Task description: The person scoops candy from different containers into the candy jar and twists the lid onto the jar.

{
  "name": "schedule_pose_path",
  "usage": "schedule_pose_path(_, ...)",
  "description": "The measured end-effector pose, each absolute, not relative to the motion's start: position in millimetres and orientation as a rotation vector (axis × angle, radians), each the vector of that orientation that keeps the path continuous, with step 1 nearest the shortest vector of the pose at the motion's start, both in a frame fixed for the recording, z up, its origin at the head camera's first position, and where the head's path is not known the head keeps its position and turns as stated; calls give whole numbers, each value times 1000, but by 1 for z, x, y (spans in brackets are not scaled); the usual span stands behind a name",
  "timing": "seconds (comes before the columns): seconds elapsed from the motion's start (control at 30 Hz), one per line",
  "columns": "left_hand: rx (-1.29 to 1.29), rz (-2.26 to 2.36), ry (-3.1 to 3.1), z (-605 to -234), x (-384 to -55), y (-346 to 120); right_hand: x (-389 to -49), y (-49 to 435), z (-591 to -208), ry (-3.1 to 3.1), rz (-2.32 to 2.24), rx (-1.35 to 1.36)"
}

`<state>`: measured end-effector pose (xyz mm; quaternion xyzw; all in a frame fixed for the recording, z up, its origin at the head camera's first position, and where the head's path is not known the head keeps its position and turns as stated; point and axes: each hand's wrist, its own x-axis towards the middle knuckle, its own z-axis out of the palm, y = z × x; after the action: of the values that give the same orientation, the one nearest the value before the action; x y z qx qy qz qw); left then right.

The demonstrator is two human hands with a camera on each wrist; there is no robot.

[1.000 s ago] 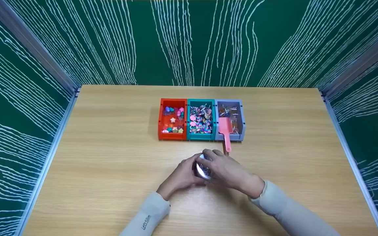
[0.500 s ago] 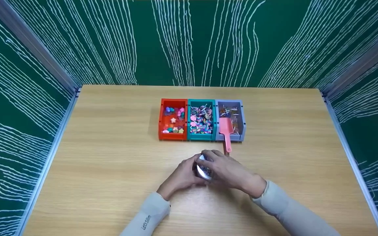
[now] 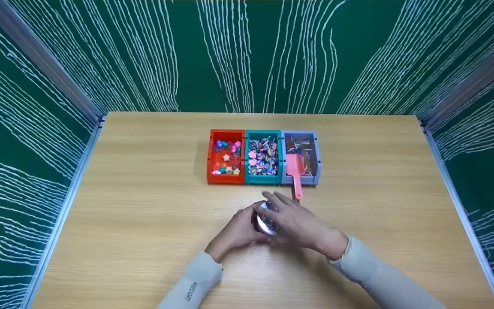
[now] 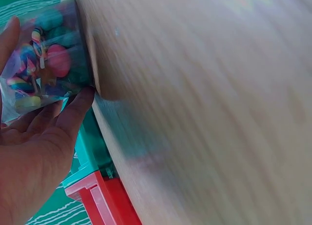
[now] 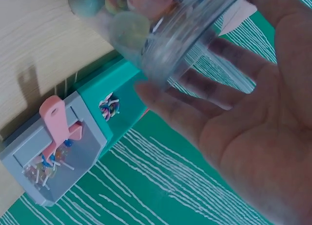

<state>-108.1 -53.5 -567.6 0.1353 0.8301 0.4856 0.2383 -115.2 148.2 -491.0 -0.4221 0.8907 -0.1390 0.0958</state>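
Held in my left hand [image 3: 242, 225] is a clear jar [image 4: 54, 54] of colorful lollipop-like and round pieces, its shiny top [image 3: 266, 221] tipped toward the head camera. In the left wrist view the thumb and fingers wrap the jar's side, and its dark base stands at the tabletop. From the right, my right hand [image 3: 302, 223] reaches over the jar's top. The right wrist view has this hand [image 5: 243, 127] with thumb and fingers spread around the clear, ridged upper end, a fingertip at its edge. That end is blurred.
Beyond the hands stand three joined bins on the wooden table [image 3: 144, 193]: red [image 3: 209, 163], green [image 3: 263, 179] and grey [image 3: 317, 154], each with small colorful pieces. A pink scoop [image 3: 296, 169] lies on the grey bin, handle toward the right hand. Green striped walls [image 3: 367, 43] surround the table.
The right hand's fingers have lifted and straightened a little at the jar's top, reaching slightly farther forward. The left hand and jar stay nearly in place.
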Motion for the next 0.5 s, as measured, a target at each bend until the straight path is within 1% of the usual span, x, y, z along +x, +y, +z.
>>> schedule_pose_path(0.27, 365, 1330, 2265, -570, -108, -54, -118, 149, -493, 2601, -298, -1356)
schedule_pose_path(0.5, 343, 1325, 2272, -568, -108, -54, -118, 148, -494, 2609, -323, -1313)
